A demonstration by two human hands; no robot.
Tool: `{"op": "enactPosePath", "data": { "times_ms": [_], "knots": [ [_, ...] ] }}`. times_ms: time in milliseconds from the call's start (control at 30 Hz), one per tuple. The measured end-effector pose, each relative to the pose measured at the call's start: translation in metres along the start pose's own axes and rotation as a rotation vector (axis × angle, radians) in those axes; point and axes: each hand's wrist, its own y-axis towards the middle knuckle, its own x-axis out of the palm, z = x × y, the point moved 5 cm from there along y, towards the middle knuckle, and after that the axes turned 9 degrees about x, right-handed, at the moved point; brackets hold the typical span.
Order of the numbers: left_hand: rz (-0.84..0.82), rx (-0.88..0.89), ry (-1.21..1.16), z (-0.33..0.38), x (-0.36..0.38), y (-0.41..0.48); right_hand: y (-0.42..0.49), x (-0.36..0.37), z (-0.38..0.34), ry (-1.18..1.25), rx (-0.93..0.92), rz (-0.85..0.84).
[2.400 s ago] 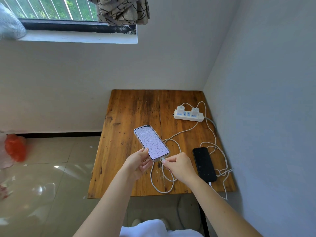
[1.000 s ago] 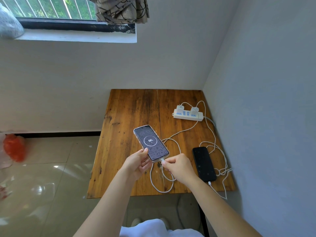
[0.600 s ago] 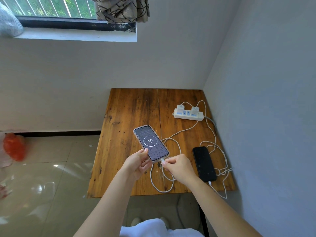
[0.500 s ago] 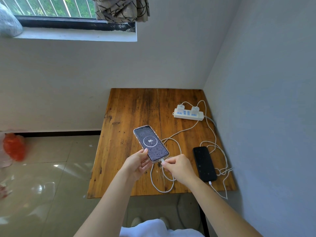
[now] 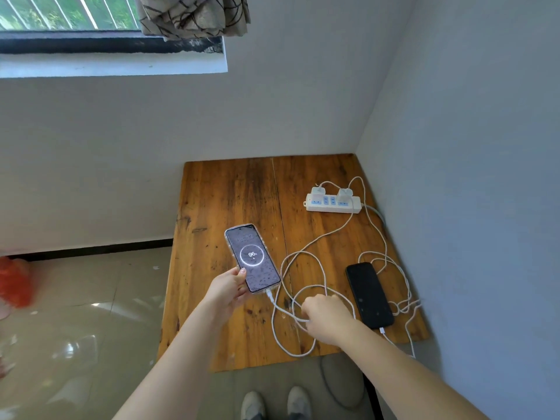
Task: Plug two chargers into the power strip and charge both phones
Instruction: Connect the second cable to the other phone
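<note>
My left hand holds a phone in a clear case above the wooden table. Its screen shows a charging ring reading 96, and a white cable is plugged into its bottom end. My right hand is over the loops of that cable, fingers curled, motion-blurred; a strand runs along its fingers. A black phone lies flat at the right with a white cable in its near end. Two white chargers sit in the white power strip at the back right.
The table stands in a corner, walls behind and to the right. Tangled white cable hangs off the table's near right edge. A grey cord lies on the tiled floor by my shoes. Something red is at the far left.
My right hand has let go of the plug at the phone's bottom end and moved right and nearer, over the cable loops. The phone's screen changed from a bright picture to the charging ring.
</note>
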Motion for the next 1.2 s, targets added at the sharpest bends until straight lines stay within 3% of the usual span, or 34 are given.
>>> {"op": "enactPosePath", "data": {
  "times_ms": [133, 233, 500, 867, 1067, 1200],
  "knots": [
    [0.032, 0.053, 0.227, 0.003, -0.017, 0.035, 0.017, 0.004, 0.006, -0.319, -0.011, -0.009],
    [0.044, 0.049, 0.292, -0.001, -0.029, 0.059, 0.029, 0.005, 0.009, -0.375, 0.022, 0.048],
    [0.036, -0.024, 0.370, -0.030, -0.041, 0.108, 0.046, 0.001, 0.014, -0.094, 0.159, 0.303],
    [0.014, -0.071, 0.415, -0.047, -0.033, 0.139, 0.047, 0.018, 0.021, 0.143, 0.299, 0.217],
    [0.223, -0.014, 0.500, -0.047, -0.048, 0.146, 0.052, 0.017, 0.017, 0.164, 0.309, 0.201],
    [0.252, 0.007, 0.500, -0.050, -0.052, 0.145, 0.053, 0.022, 0.013, 0.198, 0.321, 0.175]
  ]
}}
